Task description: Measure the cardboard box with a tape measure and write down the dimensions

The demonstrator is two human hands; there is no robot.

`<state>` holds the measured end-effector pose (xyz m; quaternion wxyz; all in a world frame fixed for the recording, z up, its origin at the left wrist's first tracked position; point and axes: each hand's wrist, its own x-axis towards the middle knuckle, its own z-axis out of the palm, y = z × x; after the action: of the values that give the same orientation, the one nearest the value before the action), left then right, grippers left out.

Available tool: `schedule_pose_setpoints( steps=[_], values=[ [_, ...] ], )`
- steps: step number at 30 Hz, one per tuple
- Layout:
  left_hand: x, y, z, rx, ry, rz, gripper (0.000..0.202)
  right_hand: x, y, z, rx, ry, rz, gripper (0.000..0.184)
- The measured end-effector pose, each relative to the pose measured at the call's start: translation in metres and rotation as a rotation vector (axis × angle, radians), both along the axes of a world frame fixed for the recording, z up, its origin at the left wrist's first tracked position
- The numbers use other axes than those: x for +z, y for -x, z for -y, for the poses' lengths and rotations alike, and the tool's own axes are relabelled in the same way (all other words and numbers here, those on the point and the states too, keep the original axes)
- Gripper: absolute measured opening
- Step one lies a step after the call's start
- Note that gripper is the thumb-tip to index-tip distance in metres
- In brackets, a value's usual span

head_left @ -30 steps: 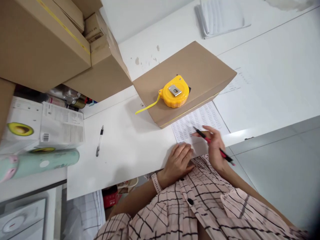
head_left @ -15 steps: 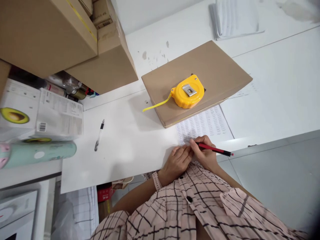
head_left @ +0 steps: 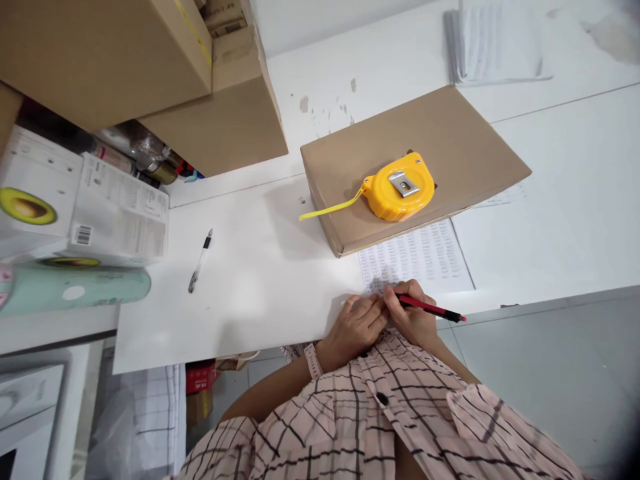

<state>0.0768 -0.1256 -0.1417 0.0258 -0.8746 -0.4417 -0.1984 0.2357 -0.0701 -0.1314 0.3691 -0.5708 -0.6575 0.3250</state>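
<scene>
The red and black pen (head_left: pixel 431 307) is gripped by the right hand (head_left: pixel 414 321) at the paper (head_left: pixel 410 257), which is partly hidden by the box (head_left: pixel 450 133). The left hand (head_left: pixel 354 325) is laid nearly flat alongside. Many rows are already filled; how much is left cannot be told.

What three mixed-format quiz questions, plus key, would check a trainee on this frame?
1. Which of the person's hands holds the slim red-and-black pen?

2. True or false: the yellow plastic tape measure lies directly on the white tabletop.

3. Multiple choice: how many pens are visible in total? (a) one (b) two (c) four

Key:
1. The right hand.
2. False; it lies on top of the brown cardboard box.
3. b: the red-and-black one and the clear plastic pen with a black grip.
</scene>
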Motion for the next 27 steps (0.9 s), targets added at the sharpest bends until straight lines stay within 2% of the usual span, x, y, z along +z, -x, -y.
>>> schedule_pose_setpoints(
  steps=[5,11,17,27],
  values=[
    [0.0038,-0.0002,-0.0021,0.020,-0.070,0.051,0.031,0.0011,0.0006,-0.0004,0.001,-0.025,0.006,0.032],
    [0.0055,0.0000,-0.0028,0.016,-0.071,0.088,0.030,-0.0056,-0.0018,0.0007,0.004,-0.001,0.045,0.031],
    [0.0025,0.0002,-0.0018,0.002,-0.028,0.026,0.030,0.0003,0.0015,-0.0007,0.031,-0.011,0.019,0.031],
    [0.0049,-0.0010,-0.0032,0.033,-0.091,0.080,0.030,-0.0026,-0.0004,-0.0004,0.007,0.004,0.028,0.030]
  ],
)
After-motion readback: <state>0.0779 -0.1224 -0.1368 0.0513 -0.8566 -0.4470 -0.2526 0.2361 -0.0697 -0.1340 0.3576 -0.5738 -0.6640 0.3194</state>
